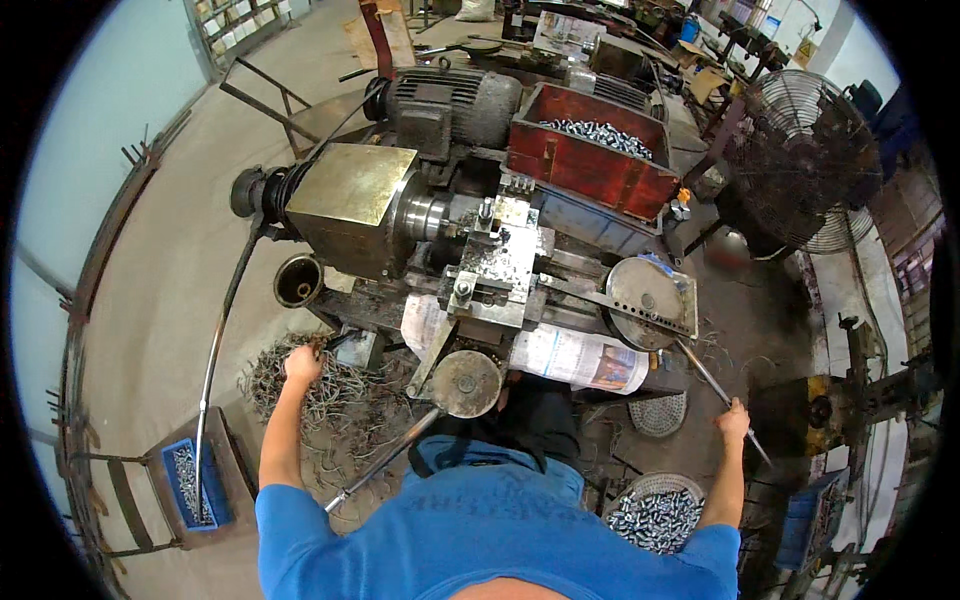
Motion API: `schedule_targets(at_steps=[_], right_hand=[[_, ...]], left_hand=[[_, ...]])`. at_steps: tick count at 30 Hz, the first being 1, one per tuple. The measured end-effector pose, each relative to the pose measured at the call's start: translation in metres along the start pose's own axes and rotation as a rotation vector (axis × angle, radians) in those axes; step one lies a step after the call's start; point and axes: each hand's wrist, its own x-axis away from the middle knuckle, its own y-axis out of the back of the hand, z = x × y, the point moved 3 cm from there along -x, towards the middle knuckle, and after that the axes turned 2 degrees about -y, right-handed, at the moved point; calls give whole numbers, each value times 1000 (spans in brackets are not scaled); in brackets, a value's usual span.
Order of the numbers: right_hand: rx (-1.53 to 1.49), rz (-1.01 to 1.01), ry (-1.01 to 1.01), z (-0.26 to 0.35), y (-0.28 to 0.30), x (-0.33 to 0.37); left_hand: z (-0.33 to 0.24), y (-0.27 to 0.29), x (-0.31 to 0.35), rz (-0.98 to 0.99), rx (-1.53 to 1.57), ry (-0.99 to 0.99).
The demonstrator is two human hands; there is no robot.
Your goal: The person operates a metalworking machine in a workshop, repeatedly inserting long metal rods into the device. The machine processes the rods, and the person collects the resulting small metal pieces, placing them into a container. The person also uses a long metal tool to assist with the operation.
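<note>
My right hand (733,421) is wrapped round a long metal lever (708,383) that slants down from the round plate (646,296) at the machine's right side. Over a heap of curly metal shavings (330,390) is my left hand (302,366), its fingers curled near a dark part at the machine's lower left. What those fingers hold, if anything, is too small to tell. Between my arms stands a lathe-like machine with a metal-topped headstock (350,183), a chuck (428,217) and a tool slide (497,262).
A red box (590,165) of small metal parts sits behind the slide. A basket of similar parts (655,515) is at lower right, a blue bin (188,483) at lower left. A large fan (800,160) stands at right. Another lever (390,452) juts toward me from a round disc (467,384).
</note>
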Motion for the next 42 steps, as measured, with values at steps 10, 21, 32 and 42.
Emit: schedule_targets(at_steps=[10, 21, 32, 42], right_hand=[[-184, -45, -33, 43, -4, 168], [-661, 76, -108, 118, 34, 250], [-85, -148, 96, 13, -18, 132], [-137, -416, 192, 92, 18, 73]], left_hand=[[117, -82, 76, 233, 464, 294], [75, -68, 55, 311, 487, 152], [22, -13, 50, 254, 674, 99], [-50, -1, -23, -4, 1, -283]])
